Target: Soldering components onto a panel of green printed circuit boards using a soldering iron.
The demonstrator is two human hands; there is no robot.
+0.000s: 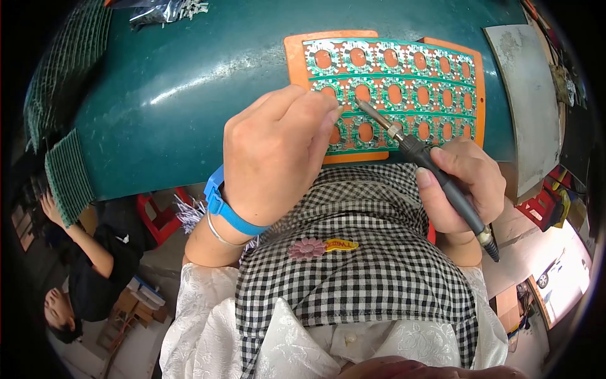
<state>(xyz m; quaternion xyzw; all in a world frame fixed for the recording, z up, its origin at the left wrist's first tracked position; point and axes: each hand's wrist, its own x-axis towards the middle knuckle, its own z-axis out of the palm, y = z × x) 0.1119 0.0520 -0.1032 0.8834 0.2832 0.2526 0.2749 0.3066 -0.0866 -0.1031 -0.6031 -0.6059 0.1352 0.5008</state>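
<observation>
Green circuit panel [404, 79] partly hidden beneath left hand [274, 158]; soldering iron [429, 167] tip visible.

Glossy green table [189, 82] (smooth), metal-tipped soldering iron [429, 161].

I see a dark green workbench [189, 95] with a glossy top. An orange tray [297, 57] lies flat on it near its front edge, and a green panel of circuit boards [404, 79] with oval cut-outs rests on that tray. A crumpled silvery bag [161, 9] sits at the far edge, and a grey sheet [527, 95] lies at the right end.
</observation>
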